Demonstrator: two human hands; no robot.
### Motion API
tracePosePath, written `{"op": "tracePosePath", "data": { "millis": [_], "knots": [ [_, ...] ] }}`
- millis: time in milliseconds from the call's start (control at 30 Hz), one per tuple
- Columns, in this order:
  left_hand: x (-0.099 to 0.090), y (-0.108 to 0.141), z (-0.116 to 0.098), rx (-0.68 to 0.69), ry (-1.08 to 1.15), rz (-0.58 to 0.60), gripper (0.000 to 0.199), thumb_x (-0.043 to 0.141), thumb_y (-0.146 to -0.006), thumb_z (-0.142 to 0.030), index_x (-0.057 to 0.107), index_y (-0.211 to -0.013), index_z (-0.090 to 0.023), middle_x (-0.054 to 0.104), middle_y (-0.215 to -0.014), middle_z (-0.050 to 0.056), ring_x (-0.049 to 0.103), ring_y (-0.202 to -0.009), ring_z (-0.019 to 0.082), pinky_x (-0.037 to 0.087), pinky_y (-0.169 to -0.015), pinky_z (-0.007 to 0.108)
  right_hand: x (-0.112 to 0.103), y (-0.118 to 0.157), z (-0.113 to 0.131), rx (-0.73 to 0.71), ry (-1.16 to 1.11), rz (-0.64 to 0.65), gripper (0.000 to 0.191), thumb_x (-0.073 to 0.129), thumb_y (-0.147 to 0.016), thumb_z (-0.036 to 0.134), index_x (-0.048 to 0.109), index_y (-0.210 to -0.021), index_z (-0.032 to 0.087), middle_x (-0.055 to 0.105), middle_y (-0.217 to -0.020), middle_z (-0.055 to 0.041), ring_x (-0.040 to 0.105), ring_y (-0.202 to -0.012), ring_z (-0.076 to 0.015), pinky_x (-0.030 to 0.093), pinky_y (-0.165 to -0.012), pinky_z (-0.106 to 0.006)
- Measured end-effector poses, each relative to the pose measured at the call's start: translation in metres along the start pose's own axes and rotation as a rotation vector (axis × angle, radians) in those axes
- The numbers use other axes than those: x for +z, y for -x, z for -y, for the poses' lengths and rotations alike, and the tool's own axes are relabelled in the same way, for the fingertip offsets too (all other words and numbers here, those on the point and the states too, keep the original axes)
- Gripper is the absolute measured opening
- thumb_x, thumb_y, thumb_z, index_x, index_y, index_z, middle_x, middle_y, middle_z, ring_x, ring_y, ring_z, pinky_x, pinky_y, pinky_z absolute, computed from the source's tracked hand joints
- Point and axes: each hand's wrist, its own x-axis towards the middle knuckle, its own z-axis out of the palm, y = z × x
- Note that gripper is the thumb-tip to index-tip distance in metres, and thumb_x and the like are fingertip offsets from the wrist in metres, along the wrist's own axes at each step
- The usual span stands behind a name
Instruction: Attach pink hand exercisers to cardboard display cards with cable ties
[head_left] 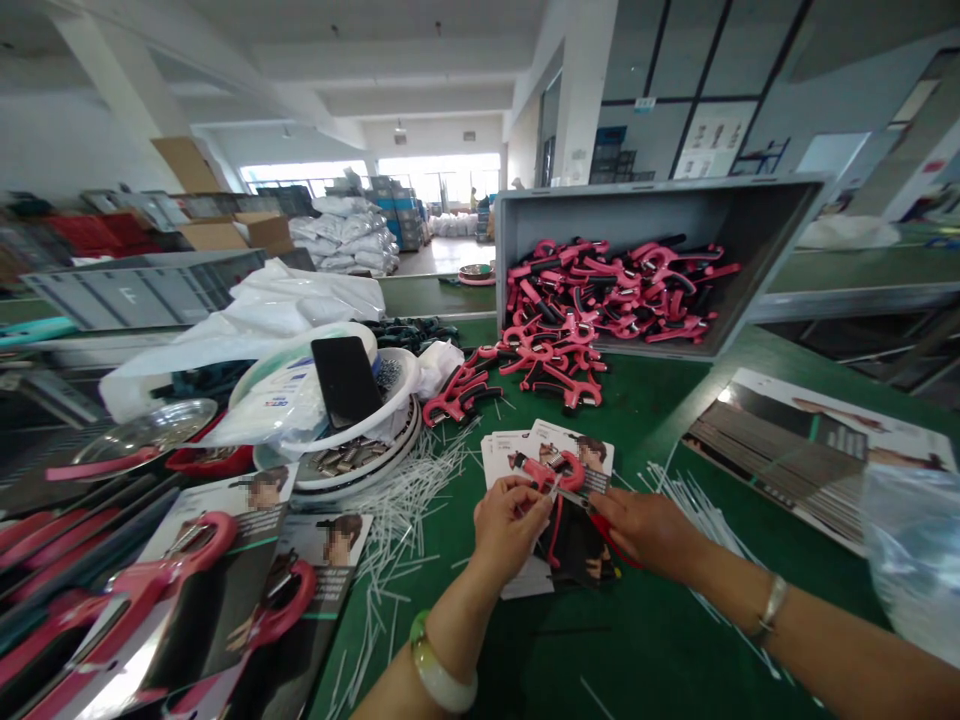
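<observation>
A pink-and-black hand tool with a spring [570, 468] lies on a printed card [597, 456] on the green table. My left hand [511, 522] is closed in a pinch at the tool's left side, on a thin white cable tie [556, 484]. From the right, my right hand [651, 530] is wrapped around red-handled pliers [609, 538]. Their metal jaws reach the white tie beside the pink part. My fingers hide some of the tie and of the pliers. More printed cards lie stacked underneath.
A grey crate [637, 352] on its side spills pink-and-black tools [555, 345]. Loose white ties [405, 500] lie left. Carded tools [172, 580] are piled at near left. A phone [346, 382] rests on a white basin [401, 385]. Stacked cards [780, 470] lie right, beside a plastic bag [915, 560].
</observation>
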Motion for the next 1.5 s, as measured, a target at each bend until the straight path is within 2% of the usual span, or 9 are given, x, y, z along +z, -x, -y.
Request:
{"op": "tracePosePath", "data": {
  "millis": [100, 200, 267, 400, 667, 1000, 1133, 1333, 1500],
  "knots": [
    [-0.011, -0.008, 0.007, -0.024, 0.002, -0.113, 0.018, 0.054, -0.081, -0.031, 0.067, -0.079, -0.019, 0.062, -0.089, 0.003, 0.057, -0.086, 0.016, 0.044, -0.081, 0.027, -0.015, 0.001, -0.005, 0.136, -0.215, 0.098, 0.027, 0.05, -0.078, 0.018, 0.061, -0.103, 0.018, 0.068, -0.093, -0.008, 0.063, -0.078, -0.0191, 0.045, -0.066, -0.027],
    [-0.03, -0.014, 0.01, -0.095, -0.172, -0.27, 0.036, 0.056, -0.078, -0.033, 0.06, -0.11, -0.017, 0.057, -0.11, 0.01, 0.055, -0.093, 0.02, 0.043, -0.085, 0.032, -0.043, -0.008, -0.01, 0.206, -0.423, 0.283, 0.03, 0.058, -0.077, 0.04, 0.062, -0.1, 0.021, 0.068, -0.084, -0.0043, 0.062, -0.073, -0.0191, 0.044, -0.064, -0.027],
    [-0.041, -0.013, 0.009, -0.134, -0.269, -0.211, 0.044, 0.059, -0.076, -0.039, 0.058, -0.115, -0.017, 0.057, -0.115, 0.011, 0.055, -0.097, 0.022, 0.042, -0.086, 0.033, -0.062, -0.021, -0.01, 0.191, -0.519, 0.448, 0.04, 0.065, -0.069, 0.052, 0.064, -0.095, 0.022, 0.066, -0.074, -0.0018, 0.059, -0.064, -0.0174, 0.04, -0.055, -0.024],
    [-0.047, -0.006, 0.0, -0.104, -0.373, 0.096, 0.038, 0.059, -0.071, -0.057, 0.069, -0.086, -0.024, 0.065, -0.09, 0.004, 0.058, -0.087, 0.022, 0.042, -0.073, 0.029, -0.08, -0.049, 0.001, 0.12, -0.535, 0.574, 0.04, 0.07, -0.062, 0.051, 0.068, -0.088, 0.021, 0.062, -0.07, -0.0007, 0.054, -0.06, -0.0144, 0.033, -0.05, -0.021],
    [-0.048, -0.009, 0.006, -0.141, -0.288, 0.233, 0.037, 0.061, -0.07, -0.054, 0.071, -0.09, -0.025, 0.071, -0.084, 0.001, 0.061, -0.073, 0.018, 0.039, -0.06, 0.024, -0.061, -0.079, 0.001, 0.056, -0.606, 0.647, 0.045, 0.073, -0.056, 0.052, 0.07, -0.086, 0.018, 0.058, -0.065, 0.0012, 0.05, -0.057, -0.0112, 0.032, -0.048, -0.02],
    [-0.05, -0.007, 0.006, -0.041, -0.35, 0.179, 0.03, 0.06, -0.074, -0.047, 0.072, -0.093, -0.027, 0.071, -0.081, 0.0, 0.06, -0.069, 0.016, 0.038, -0.058, 0.023, -0.05, -0.105, -0.006, 0.178, -0.784, 0.903, 0.06, 0.076, -0.046, 0.059, 0.067, -0.087, 0.017, 0.052, -0.055, 0.0048, 0.045, -0.048, -0.0081, 0.033, -0.043, -0.019],
    [-0.052, -0.008, 0.004, 0.015, -0.407, 0.2, 0.029, 0.058, -0.076, -0.046, 0.072, -0.094, -0.028, 0.072, -0.082, -0.001, 0.061, -0.068, 0.015, 0.037, -0.058, 0.024, -0.047, -0.103, -0.007, 0.197, -0.829, 0.89, 0.062, 0.078, -0.044, 0.058, 0.066, -0.088, 0.015, 0.052, -0.056, 0.0048, 0.045, -0.049, -0.0084, 0.035, -0.045, -0.019],
    [-0.054, -0.005, -0.014, 0.1, -0.545, 0.22, 0.025, 0.057, -0.078, -0.041, 0.071, -0.091, -0.026, 0.073, -0.082, 0.002, 0.063, -0.074, 0.018, 0.039, -0.068, 0.027, -0.047, -0.099, -0.01, 0.0, -0.746, 0.731, 0.055, 0.079, -0.047, 0.053, 0.068, -0.085, 0.014, 0.052, -0.061, 0.0041, 0.044, -0.055, -0.008, 0.031, -0.046, -0.018],
    [-0.051, -0.002, -0.021, 0.134, -0.58, 0.287, 0.023, 0.058, -0.077, -0.041, 0.071, -0.088, -0.026, 0.073, -0.08, 0.002, 0.064, -0.075, 0.02, 0.037, -0.08, 0.033, -0.041, -0.097, -0.02, -0.046, -0.838, 0.829, 0.06, 0.079, -0.045, 0.054, 0.069, -0.089, 0.013, 0.053, -0.061, 0.0047, 0.043, -0.053, -0.0075, 0.032, -0.047, -0.018]
  ]
}}
